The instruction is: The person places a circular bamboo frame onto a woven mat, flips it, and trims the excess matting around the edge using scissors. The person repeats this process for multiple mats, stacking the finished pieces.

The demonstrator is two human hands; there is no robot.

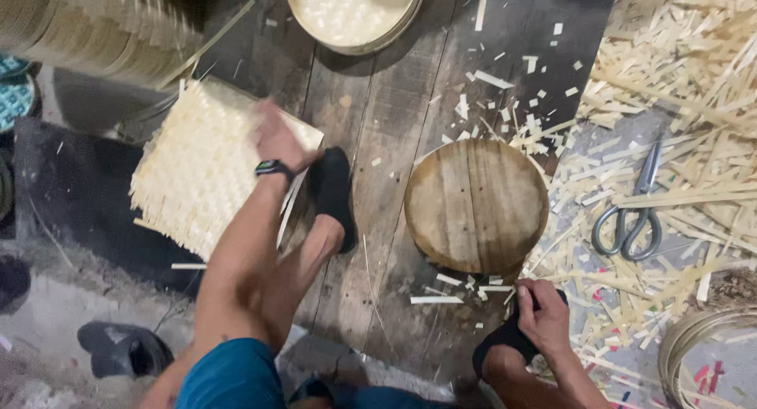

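Note:
My left hand [276, 139], with a dark watch on the wrist, reaches down onto a square woven mat of pale bamboo strips [201, 168] lying on the dark wooden floor; the hand is blurred and rests on the mat's right part. My right hand [542, 308] is curled at my right foot's black sock [498, 339], fingers gripping its top edge. Between my feet stands a round wooden block [475, 205]. My left foot, also in a black sock [334, 192], stands beside the mat.
Scissors [632, 212] lie among a pile of bamboo offcuts [678, 101] at the right. A round woven tray [352, 13] sits at the top. Stacked round rims [95, 30] stand at the top left, a dark shoe [122, 347] at the lower left, a round rim [694, 338] at the lower right.

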